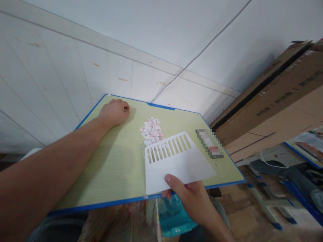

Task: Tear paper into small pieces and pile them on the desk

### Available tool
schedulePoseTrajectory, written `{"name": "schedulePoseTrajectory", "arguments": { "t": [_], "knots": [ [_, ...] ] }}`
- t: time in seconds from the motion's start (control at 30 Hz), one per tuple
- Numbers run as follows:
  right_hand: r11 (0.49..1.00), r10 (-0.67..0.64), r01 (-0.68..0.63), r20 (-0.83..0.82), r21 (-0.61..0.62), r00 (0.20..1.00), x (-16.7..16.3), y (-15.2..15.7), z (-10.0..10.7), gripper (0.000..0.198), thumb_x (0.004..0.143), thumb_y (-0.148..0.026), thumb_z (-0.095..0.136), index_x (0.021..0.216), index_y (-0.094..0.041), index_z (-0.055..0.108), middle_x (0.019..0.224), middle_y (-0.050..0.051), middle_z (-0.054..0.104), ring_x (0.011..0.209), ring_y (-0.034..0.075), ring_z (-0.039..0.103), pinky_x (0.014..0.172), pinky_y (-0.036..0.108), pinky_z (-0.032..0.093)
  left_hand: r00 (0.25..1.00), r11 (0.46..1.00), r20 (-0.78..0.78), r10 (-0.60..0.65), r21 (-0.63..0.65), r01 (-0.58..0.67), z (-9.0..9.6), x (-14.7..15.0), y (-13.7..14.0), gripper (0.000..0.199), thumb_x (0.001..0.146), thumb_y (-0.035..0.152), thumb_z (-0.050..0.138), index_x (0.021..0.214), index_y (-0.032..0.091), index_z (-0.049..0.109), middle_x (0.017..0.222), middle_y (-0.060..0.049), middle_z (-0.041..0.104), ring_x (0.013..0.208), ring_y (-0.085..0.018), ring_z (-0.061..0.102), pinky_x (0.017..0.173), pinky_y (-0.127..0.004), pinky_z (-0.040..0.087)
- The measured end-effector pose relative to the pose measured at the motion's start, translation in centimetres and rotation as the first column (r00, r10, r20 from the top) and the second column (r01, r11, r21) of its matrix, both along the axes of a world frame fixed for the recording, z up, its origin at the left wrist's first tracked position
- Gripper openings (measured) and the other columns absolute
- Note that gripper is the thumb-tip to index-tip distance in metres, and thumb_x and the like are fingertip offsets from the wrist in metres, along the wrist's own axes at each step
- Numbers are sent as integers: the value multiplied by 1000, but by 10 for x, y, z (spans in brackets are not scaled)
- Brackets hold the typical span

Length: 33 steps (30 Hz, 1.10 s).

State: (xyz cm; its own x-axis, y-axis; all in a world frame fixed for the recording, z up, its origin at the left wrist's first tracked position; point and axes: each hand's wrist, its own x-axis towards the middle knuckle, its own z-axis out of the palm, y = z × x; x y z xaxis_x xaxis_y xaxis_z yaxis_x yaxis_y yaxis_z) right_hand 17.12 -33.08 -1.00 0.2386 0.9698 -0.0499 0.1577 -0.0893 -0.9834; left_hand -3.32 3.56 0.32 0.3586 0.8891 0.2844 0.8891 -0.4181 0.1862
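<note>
My left hand [116, 112] rests as a loose fist on the far left of the yellow-green tabletop [113, 168]. Its curled fingers hide whatever may be inside. Between thumb and fingers, my right hand [193, 198] grips the near edge of a white flat sheet with a row of long slots [174, 171]. The slotted end points away from me and lies over or right by the near side of a heap of small white and pink paper-like pieces [152, 131]. Whether the sheet touches the heap I cannot tell.
A pixelated flat object, perhaps a phone [210, 143], lies on the right of the table. Beyond it lean tall cardboard boxes [272, 101]. The table's far edge meets a white wall [121, 74]. Below the near edge is a turquoise bin [174, 218].
</note>
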Motion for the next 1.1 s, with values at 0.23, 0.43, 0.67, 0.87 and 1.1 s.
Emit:
{"name": "schedulePoseTrajectory", "arguments": {
  "t": [0.23,0.43,0.67,0.87,1.1],
  "knots": [
    [1000,-25,25,-15,-6,1000,-1,-1,0,53,106,-74,84,81,-27,84,74,7,84,72,28,82,79,38,72,1000,1000,-1,2,-10,-2,2,1,-1,49,103,41,53,131,23,89,147,-15,81,145,-38,69,120,-47,57],
    [955,-266,262,11,138,964,26,-10,20,41,103,-57,91,75,-28,81,69,4,80,69,28,78,76,39,70,1000,999,-5,-21,-29,21,7,2,-6,49,110,31,49,138,15,86,152,-20,77,148,-38,67,124,-52,56],
    [937,-346,338,120,85,930,60,-40,7,54,104,-61,86,61,-29,79,66,7,78,72,31,75,94,47,68,1000,999,-1,-17,-35,17,8,1,-6,46,111,31,51,135,14,87,149,-20,78,145,-37,67,125,-51,56],
    [954,-297,290,105,76,949,72,-33,-2,57,104,-64,85,62,-26,78,65,7,76,67,29,75,79,42,67,1000,1000,-10,-24,-20,24,3,0,0,48,110,32,50,136,15,87,148,-20,78,145,-37,68,128,-49,54],
    [913,-353,328,66,243,933,87,55,5,44,93,-61,89,72,-24,79,66,8,79,57,26,72,59,38,61,1000,999,-7,-29,-30,29,2,-2,3,46,110,32,53,136,15,86,149,-20,78,146,-39,67,126,-52,55]
  ]
}}
